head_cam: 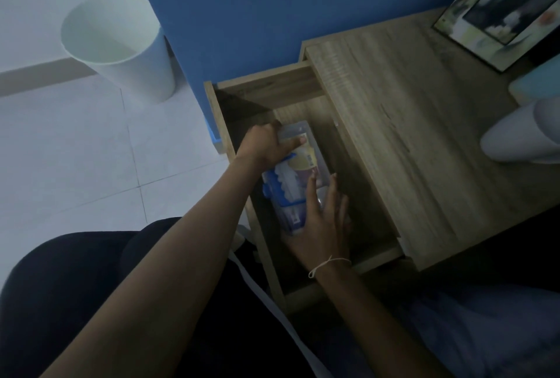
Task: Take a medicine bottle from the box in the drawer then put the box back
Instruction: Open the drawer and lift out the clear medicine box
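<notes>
A clear plastic box (298, 171) with blue latches lies inside the open wooden drawer (269, 87) of a bedside table. Coloured packets and bottles show through its lid; no single medicine bottle can be made out. My left hand (266, 143) grips the box's far end, thumb on the lid. At the near end, my right hand (324, 220) holds the box with fingers spread over its top and right side. A thin string band circles my right wrist.
The bedside table top (409, 123) extends right of the drawer, carrying a framed picture (503, 5) and a white rounded object (521, 135). A white bin (121, 44) stands on the tiled floor at left. A blue wall is behind. My dark-clothed legs are below.
</notes>
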A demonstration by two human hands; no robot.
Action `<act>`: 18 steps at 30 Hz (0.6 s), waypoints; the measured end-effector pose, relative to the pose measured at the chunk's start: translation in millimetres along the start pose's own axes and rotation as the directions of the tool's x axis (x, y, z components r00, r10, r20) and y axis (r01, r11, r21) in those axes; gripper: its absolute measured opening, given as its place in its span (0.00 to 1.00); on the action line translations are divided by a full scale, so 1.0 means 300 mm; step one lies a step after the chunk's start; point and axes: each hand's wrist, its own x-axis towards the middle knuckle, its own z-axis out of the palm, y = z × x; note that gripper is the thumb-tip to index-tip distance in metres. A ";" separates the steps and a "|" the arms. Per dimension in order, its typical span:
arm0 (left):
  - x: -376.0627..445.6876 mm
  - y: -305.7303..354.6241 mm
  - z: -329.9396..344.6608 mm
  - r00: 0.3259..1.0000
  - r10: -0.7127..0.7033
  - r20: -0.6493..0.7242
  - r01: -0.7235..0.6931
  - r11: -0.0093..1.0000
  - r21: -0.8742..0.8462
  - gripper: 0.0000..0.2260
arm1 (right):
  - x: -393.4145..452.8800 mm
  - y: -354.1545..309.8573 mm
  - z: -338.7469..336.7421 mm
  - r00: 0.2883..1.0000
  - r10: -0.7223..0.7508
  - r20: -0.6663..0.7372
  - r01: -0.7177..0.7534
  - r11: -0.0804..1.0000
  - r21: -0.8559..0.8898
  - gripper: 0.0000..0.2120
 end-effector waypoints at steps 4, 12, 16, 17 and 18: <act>-0.039 0.085 -0.094 0.993 0.017 -0.117 -0.012 0.999 0.041 0.26 | -0.011 -0.038 -0.083 0.997 -0.043 -0.062 0.044 0.999 0.012 0.57; -0.112 0.241 -0.346 0.930 0.088 -0.356 -0.066 0.995 0.073 0.27 | -0.054 -0.145 -0.310 0.970 -0.172 -0.171 0.174 0.985 -0.003 0.58; -0.123 0.331 -0.424 0.924 0.105 -0.369 -0.106 0.994 0.019 0.25 | -0.044 -0.120 -0.444 0.950 -0.216 -0.224 0.225 0.974 0.015 0.58; -0.120 0.354 -0.427 0.927 0.107 -0.360 -0.117 0.993 -0.006 0.24 | -0.033 -0.099 -0.477 0.947 -0.228 -0.227 0.235 0.972 0.004 0.58; -0.116 0.380 -0.423 0.932 0.108 -0.346 -0.129 0.991 -0.037 0.23 | -0.021 -0.069 -0.512 0.944 -0.238 -0.229 0.242 0.970 -0.013 0.58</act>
